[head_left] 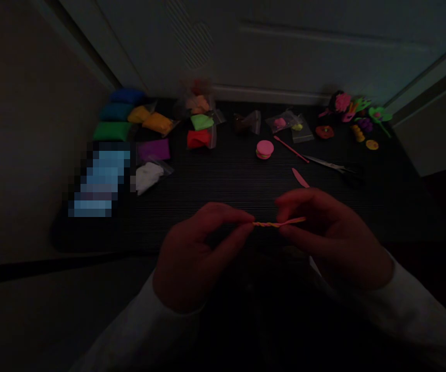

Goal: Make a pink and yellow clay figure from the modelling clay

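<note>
A thin twisted strand of pink and yellow modelling clay stretches level between my two hands, above the near part of the dark table. My left hand pinches its left end between thumb and index finger. At the other side, my right hand has its thumb against the strand, with the index finger raised a little above it. The strand's two ends lie side by side past the right thumb, less tightly twisted there. A pink clay knife lies just beyond my right hand, partly hidden by it.
Scissors, a pink modelling stick and a pink layered clay disc lie beyond my hands. Bagged clay, such as a red pack, lines the back and left. A blurred-out phone sits left. Clay flowers stand back right.
</note>
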Motion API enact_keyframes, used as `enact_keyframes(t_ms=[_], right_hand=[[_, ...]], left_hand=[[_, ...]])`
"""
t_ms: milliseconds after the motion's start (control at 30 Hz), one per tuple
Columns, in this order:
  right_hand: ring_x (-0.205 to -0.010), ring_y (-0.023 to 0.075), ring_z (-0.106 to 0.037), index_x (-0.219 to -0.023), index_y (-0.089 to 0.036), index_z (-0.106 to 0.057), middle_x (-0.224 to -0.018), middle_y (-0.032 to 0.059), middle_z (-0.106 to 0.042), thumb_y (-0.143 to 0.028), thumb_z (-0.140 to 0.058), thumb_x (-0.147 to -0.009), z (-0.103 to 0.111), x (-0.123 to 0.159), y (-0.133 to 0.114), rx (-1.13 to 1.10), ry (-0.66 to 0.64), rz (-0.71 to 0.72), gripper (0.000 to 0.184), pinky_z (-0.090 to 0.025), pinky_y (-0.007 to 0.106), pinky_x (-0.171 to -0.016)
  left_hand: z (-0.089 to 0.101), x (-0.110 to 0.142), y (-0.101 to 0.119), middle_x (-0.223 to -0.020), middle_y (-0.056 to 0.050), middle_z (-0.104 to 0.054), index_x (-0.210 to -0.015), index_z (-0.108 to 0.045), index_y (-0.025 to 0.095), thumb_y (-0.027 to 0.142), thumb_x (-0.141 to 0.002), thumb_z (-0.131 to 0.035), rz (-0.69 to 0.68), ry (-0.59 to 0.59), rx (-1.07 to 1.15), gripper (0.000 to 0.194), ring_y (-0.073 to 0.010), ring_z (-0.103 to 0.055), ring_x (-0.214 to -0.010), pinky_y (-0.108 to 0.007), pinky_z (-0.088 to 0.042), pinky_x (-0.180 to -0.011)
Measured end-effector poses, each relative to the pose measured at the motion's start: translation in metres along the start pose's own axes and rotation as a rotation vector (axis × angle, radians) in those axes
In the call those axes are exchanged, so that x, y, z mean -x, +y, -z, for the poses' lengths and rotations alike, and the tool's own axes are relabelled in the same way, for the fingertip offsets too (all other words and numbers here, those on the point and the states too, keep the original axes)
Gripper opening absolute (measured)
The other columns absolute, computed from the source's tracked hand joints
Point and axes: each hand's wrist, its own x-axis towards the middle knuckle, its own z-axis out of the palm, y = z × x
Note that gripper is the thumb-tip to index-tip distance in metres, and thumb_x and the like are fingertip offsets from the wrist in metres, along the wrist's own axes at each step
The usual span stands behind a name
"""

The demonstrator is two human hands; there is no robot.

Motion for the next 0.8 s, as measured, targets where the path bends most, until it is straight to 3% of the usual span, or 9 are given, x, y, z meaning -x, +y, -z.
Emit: enact_keyframes(t_ms=[200,533,667,800], right_hand=[[-0.076,0.0096,-0.059,-0.098,-0.028,-0.057,-0.083,-0.003,-0.059,-0.012,-0.06,-0.071,0.0,-0.001,0.005,0.152,0.054,0.095,0.031,-0.047,0.022,-0.067],[-0.077,0.0106,-0.057,-0.1,-0.026,-0.055,-0.084,-0.0017,-0.058,-0.013,-0.057,-0.074,0.003,-0.017,0.023,0.271,0.076,0.115,0.029,-0.045,0.024,-0.066],[-0.078,0.0101,-0.056,-0.101,-0.025,-0.054,-0.085,-0.002,-0.058,-0.011,-0.057,-0.073,0.009,-0.031,0.035,0.327,0.062,0.136,0.031,-0.045,0.024,-0.07],[-0.08,0.0089,-0.056,-0.102,-0.024,-0.054,-0.086,-0.0021,-0.059,-0.011,-0.057,-0.073,0.014,-0.045,0.042,0.429,0.044,0.132,0.032,-0.044,0.022,-0.073]], left_hand=[[-0.003,-0.002,-0.006,-0.079,0.003,-0.067,-0.081,-0.065,0.023,0.027,-0.072,-0.06,0.104,-0.019,0.063,0.011,-0.0099,-0.061,-0.065,-0.02,-0.048,-0.063],[-0.017,-0.012,-0.025,-0.08,0.001,-0.068,-0.084,-0.065,0.022,0.033,-0.073,-0.059,0.199,-0.08,0.097,0.017,-0.0125,-0.062,-0.069,-0.024,-0.049,-0.066],[-0.026,-0.02,-0.036,-0.083,0.001,-0.067,-0.085,-0.065,0.021,0.03,-0.074,-0.059,0.174,-0.052,0.065,0.016,-0.0119,-0.062,-0.074,-0.023,-0.048,-0.07],[-0.033,-0.032,-0.047,-0.085,0.0,-0.066,-0.088,-0.064,0.02,0.026,-0.074,-0.058,0.067,-0.042,-0.016,0.016,-0.0122,-0.061,-0.079,-0.023,-0.047,-0.074]])
